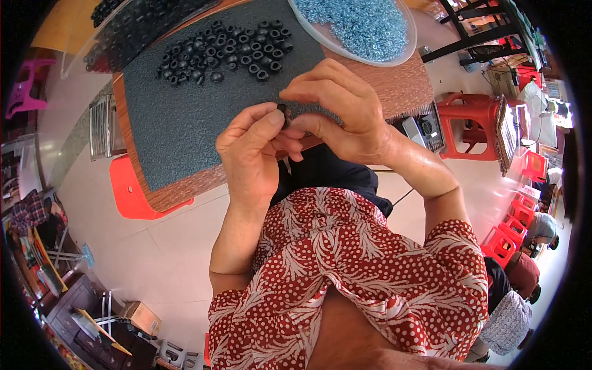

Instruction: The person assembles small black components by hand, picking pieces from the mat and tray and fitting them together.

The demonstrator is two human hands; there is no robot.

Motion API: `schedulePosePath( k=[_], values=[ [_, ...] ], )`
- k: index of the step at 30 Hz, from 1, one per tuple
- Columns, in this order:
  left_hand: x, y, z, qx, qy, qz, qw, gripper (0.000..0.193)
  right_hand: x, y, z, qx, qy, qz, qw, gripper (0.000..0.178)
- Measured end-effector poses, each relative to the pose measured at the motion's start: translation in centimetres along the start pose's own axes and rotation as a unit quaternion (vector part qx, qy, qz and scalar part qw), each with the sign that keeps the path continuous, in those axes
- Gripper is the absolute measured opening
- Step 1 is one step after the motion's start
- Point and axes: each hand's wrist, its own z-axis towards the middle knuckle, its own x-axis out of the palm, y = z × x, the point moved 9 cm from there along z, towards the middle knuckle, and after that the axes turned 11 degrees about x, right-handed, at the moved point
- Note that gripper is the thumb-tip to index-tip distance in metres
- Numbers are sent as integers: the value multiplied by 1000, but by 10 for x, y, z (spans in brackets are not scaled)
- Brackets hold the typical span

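My left hand [250, 154] and my right hand [342, 111] meet above the near edge of a dark grey mat [179, 117]. Between their fingertips they pinch one small black rubber ring [283, 112], mostly hidden by the fingers. A loose pile of the same black rings [225, 52] lies on the far part of the mat. Beyond my right hand, a shallow clear tray [394, 55] holds several small shiny blue-silver washers [364, 24].
The mat lies on a wooden table [401, 86]. A clear sheet with more black rings [132, 31] sits at the far left. Red plastic stools [472, 123] stand at the right, an orange stool [129, 188] under the table's left. People sit at the lower right.
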Motion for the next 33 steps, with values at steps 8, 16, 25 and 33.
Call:
schedulePosePath(
  k=[8, 16, 25, 33],
  values=[
    [4, -9, -1, 26, -17, 33, 999, 18, 18, 9, 1, -65, 40, -112, 991, 30],
    [-2, -4, -2, 6, -21, 29, 999, 20, 24, 22, -5, -187, 17, -184, 965, 29],
    [4, 1, -9, -21, 44, 44, 998, 31, 27, 18, -10, -195, 17, -179, 964, 21],
    [8, -4, -13, 34, 24, 74, 996, 31, 31, 21, -19, -221, 2, -183, 958, 18]
  ],
)
